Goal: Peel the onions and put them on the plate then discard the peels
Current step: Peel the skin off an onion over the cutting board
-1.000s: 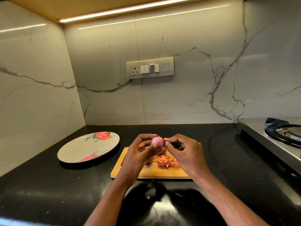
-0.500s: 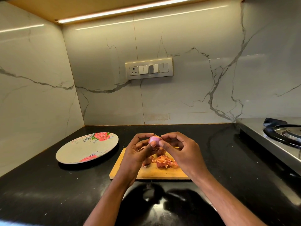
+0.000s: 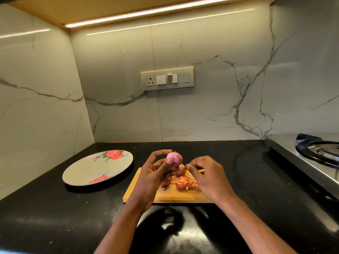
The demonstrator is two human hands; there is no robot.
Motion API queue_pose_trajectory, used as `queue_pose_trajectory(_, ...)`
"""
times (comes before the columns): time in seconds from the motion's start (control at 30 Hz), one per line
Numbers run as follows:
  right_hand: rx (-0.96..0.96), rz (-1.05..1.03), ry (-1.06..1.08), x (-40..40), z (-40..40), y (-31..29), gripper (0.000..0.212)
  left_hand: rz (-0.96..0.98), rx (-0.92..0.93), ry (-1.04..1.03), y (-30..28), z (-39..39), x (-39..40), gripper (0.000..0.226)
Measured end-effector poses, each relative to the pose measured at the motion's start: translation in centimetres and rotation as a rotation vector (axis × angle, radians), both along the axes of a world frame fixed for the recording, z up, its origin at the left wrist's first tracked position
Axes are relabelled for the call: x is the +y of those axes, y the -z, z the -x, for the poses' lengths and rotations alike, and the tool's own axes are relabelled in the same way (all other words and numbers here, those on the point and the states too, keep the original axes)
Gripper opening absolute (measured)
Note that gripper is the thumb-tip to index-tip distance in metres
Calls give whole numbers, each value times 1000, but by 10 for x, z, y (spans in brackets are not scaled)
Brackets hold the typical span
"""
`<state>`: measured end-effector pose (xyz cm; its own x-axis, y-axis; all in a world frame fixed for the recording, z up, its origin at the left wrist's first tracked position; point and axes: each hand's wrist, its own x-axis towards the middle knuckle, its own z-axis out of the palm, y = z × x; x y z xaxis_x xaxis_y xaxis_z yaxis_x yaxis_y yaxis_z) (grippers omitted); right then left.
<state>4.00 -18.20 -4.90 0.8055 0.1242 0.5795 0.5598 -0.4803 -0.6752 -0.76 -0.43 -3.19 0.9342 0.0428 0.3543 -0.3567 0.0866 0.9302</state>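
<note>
Onion (image 3: 175, 158): mostly bare, gripped by left hand (image 3: 153, 176) above the board (image 3: 141, 196).
Change: right hand (image 3: 207, 176) has pulled away, pinching a skin scrap.
Plate (image 3: 80, 176): awaits it.

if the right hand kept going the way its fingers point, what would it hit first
Probably the onion held up in the left hand, or that hand's fingers just below it. The right hand points left toward them, over the cutting board; depth is unclear.
</note>
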Motion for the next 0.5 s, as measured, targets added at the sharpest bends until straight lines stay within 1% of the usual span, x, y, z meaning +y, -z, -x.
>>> queue_pose_trajectory(0.07, -15, -34, -46, 1, 3, -3, 12, -3, 2, 3, 0, 0, 0, 36)
queue_pose_trajectory(0.17, -11, -185, -160, 2, 10, -9, 18, -45, 11, -11, 1, -1, 1, 36)
queue_pose_trajectory(0.3, -28, -207, -208, 5, 14, -10, 21, -135, 12, -46, 4, -3, 1, 39)
queue_pose_trajectory(0.5, -6, -257, -233, 3, 15, -11, 30, -134, 30, -20, 4, -2, 2, 40)
